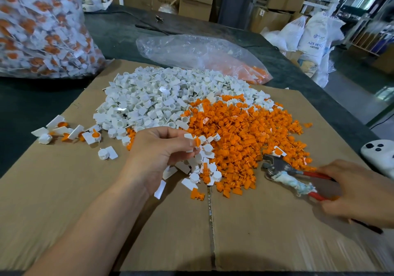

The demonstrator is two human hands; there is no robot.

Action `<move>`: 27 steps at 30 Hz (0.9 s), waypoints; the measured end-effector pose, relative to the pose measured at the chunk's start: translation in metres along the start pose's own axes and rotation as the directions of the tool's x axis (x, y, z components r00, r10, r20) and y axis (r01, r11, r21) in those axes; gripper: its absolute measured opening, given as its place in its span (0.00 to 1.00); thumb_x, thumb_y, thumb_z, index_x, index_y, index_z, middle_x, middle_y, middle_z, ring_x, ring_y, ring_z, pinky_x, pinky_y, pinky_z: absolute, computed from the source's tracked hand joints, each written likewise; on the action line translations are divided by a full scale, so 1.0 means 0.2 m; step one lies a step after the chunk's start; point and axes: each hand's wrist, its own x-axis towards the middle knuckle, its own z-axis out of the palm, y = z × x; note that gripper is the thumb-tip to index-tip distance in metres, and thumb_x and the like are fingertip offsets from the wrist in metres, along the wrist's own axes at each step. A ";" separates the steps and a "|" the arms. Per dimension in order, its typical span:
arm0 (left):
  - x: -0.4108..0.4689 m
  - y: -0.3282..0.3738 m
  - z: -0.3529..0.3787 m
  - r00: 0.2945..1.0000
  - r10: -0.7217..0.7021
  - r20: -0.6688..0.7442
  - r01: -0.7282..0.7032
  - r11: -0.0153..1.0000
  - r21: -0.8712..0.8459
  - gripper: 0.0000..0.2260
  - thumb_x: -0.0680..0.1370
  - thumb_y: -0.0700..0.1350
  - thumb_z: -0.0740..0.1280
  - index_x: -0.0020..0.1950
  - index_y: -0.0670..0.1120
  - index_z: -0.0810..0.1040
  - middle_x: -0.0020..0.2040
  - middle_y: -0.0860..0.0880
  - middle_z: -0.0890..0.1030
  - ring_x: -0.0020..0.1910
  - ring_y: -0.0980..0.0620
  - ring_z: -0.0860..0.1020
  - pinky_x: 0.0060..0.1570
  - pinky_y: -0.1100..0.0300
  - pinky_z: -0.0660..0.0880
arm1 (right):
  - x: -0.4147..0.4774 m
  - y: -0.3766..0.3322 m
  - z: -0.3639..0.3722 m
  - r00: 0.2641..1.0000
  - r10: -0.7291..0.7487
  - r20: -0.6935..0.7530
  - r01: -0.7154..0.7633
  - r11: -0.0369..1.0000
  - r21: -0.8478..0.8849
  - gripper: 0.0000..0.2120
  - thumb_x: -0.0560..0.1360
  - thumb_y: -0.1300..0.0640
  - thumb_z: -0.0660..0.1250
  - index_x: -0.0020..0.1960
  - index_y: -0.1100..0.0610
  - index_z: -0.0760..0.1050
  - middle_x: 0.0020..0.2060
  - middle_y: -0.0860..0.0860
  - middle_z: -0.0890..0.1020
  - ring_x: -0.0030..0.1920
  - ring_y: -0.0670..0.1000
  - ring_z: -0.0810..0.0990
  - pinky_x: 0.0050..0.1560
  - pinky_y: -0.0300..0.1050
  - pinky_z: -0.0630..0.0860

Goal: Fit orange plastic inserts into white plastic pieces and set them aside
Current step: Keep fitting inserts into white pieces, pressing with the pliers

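A heap of white plastic pieces (153,100) lies on the cardboard sheet (64,190), with a heap of orange inserts (245,135) to its right. My left hand (157,154) hovers over the near edge of the heaps, its fingertips pinching a white piece with an orange insert (195,141) in it. My right hand (358,192) grips the red handles of pliers (283,171) that lie on the cardboard, jaws pointing left. Several fitted white-and-orange pieces (68,131) lie set aside at the left.
A big clear bag of fitted pieces (42,26) stands at the back left. A flatter bag of orange inserts (202,56) lies behind the heaps. A white device (379,154) sits at the right edge. Cardboard boxes and white sacks stand beyond the dark table.
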 end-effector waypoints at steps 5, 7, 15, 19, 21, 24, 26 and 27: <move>0.00 0.01 0.00 1.000 -0.019 0.008 0.020 0.998 -0.060 0.12 0.54 0.34 0.71 0.36 0.34 0.76 0.31 0.40 0.82 0.31 0.45 0.83 0.25 0.67 0.76 | 0.03 -0.02 -0.02 0.999 0.009 -0.044 -0.016 0.986 -0.163 0.21 0.68 0.39 0.55 0.58 0.44 0.68 0.45 0.44 0.69 0.51 0.45 0.70 0.52 0.42 0.71; 0.00 0.01 0.00 1.000 -0.020 0.012 0.021 0.998 -0.064 0.12 0.54 0.34 0.71 0.36 0.35 0.76 0.31 0.40 0.82 0.31 0.45 0.83 0.25 0.67 0.75 | 0.03 -0.01 -0.01 0.998 0.015 -0.053 -0.023 0.987 -0.157 0.13 0.72 0.42 0.57 0.55 0.44 0.68 0.43 0.44 0.70 0.47 0.44 0.71 0.50 0.42 0.72; 0.01 -0.01 -0.01 1.000 0.016 -0.016 -0.016 1.000 0.015 0.06 0.66 0.28 0.70 0.35 0.37 0.77 0.30 0.42 0.82 0.32 0.46 0.83 0.29 0.65 0.79 | -0.01 0.07 0.01 0.984 0.126 -0.123 -0.135 0.989 -0.067 0.09 0.66 0.44 0.67 0.33 0.43 0.67 0.30 0.45 0.71 0.34 0.43 0.70 0.36 0.46 0.70; 0.00 -0.01 0.01 0.999 0.033 -0.019 -0.033 0.999 -0.010 0.06 0.66 0.28 0.70 0.35 0.37 0.77 0.31 0.43 0.82 0.32 0.47 0.83 0.28 0.65 0.77 | -0.12 -0.04 -0.02 0.926 0.266 -0.266 -0.124 0.883 0.453 0.16 0.67 0.29 0.58 0.41 0.38 0.75 0.29 0.46 0.78 0.34 0.48 0.76 0.37 0.51 0.73; 0.01 0.00 0.03 0.999 0.040 -0.008 -0.040 0.999 -0.031 0.07 0.67 0.28 0.70 0.33 0.38 0.78 0.31 0.43 0.82 0.33 0.46 0.83 0.29 0.66 0.77 | -0.14 -0.12 -0.04 0.931 0.314 -0.185 -0.130 0.761 0.636 0.28 0.58 0.20 0.53 0.46 0.37 0.74 0.33 0.48 0.81 0.38 0.50 0.78 0.45 0.55 0.74; 0.01 0.02 0.09 0.997 0.073 0.015 -0.072 0.996 -0.060 0.11 0.67 0.28 0.70 0.28 0.41 0.78 0.29 0.47 0.82 0.32 0.46 0.83 0.30 0.65 0.78 | -0.15 -0.28 -0.09 0.953 0.271 -0.135 -0.096 0.694 0.714 0.34 0.62 0.23 0.56 0.37 0.53 0.78 0.25 0.44 0.79 0.30 0.40 0.77 0.36 0.37 0.71; 0.01 0.04 0.13 0.989 0.141 0.034 -0.139 0.989 -0.040 0.10 0.67 0.28 0.70 0.29 0.41 0.78 0.29 0.49 0.82 0.32 0.48 0.83 0.31 0.65 0.78 | -0.14 -0.40 -0.13 0.966 0.227 -0.120 -0.062 0.659 0.750 0.26 0.64 0.31 0.56 0.35 0.53 0.77 0.22 0.40 0.77 0.26 0.37 0.75 0.29 0.29 0.67; 0.01 0.05 0.15 0.984 0.174 0.042 -0.172 0.984 -0.038 0.09 0.67 0.29 0.70 0.31 0.40 0.78 0.29 0.49 0.82 0.32 0.48 0.83 0.32 0.65 0.78 | -0.13 -0.45 -0.13 0.974 0.195 -0.120 -0.037 0.650 0.759 0.27 0.61 0.31 0.54 0.37 0.53 0.76 0.23 0.42 0.78 0.26 0.40 0.76 0.31 0.31 0.69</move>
